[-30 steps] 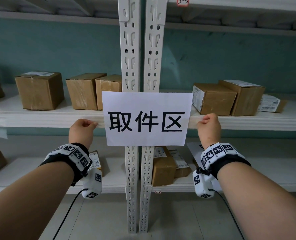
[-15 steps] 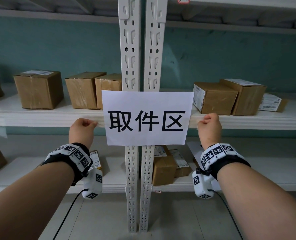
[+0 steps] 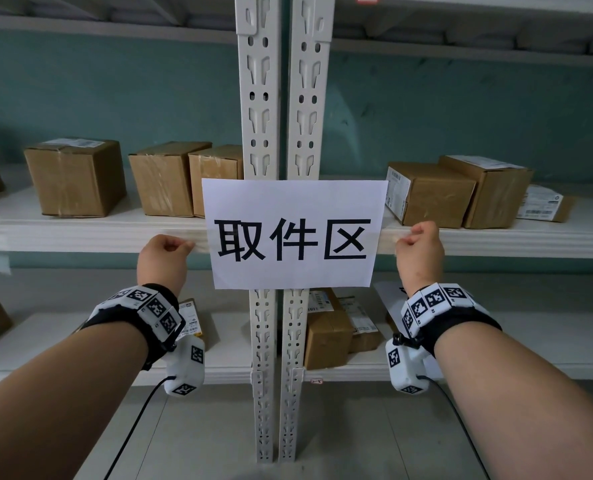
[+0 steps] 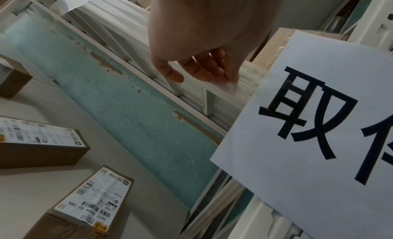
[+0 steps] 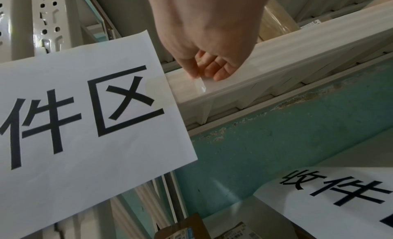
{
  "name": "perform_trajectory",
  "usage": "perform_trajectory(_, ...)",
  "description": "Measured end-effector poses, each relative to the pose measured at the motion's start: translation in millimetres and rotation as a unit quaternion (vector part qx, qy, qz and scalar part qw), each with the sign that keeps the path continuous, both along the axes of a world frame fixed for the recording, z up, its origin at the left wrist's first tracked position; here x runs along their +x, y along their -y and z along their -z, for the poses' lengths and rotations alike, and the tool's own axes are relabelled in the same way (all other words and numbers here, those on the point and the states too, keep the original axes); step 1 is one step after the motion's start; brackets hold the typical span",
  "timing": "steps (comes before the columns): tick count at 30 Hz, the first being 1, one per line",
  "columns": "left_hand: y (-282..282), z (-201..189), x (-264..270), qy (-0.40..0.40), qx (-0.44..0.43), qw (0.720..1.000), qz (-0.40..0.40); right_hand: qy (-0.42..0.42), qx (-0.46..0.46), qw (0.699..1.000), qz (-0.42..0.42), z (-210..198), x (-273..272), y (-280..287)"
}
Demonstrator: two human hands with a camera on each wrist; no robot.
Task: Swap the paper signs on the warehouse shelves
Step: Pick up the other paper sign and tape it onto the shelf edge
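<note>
Directly ahead, my paper sign (image 3: pixel 294 233) hangs flat across the two white uprights (image 3: pixel 283 98), long axis level, characters upright, boxes well back on the shelf edge (image 3: pixel 80 237). My left hand (image 3: pixel 163 259) and right hand (image 3: pixel 420 252) flank it, curled fingertips pinching clear tape (image 5: pixel 199 85) against that edge.

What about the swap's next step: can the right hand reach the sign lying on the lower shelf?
Probably yes: that sign lies uncovered below the right hand, which must release the tape.
</note>
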State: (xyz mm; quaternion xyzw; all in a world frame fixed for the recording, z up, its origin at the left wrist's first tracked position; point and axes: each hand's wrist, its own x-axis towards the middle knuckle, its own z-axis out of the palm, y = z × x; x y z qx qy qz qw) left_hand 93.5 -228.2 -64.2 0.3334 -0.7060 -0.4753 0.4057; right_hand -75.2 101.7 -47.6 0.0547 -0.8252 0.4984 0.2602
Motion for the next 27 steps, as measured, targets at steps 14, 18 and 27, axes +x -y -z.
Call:
perform_trajectory(14, -0.7, 0.2, -0.1, 0.005, -0.005, 1.000, -0.003, 0.021, -0.048, 0.998, 0.016, 9.3, -5.2, -5.4)
perform_trajectory(18, -1.6, 1.7, -0.4, -0.006, 0.004, 1.000, -0.007, 0.049, -0.063, 0.995, 0.061, 11.7, -11.2, -21.5)
perform_trajectory(27, -1.8, 9.0, -1.6, -0.006, 0.007, 1.000, -0.023, 0.017, 0.063, 0.996, -0.054, 22.7, 9.4, -27.1)
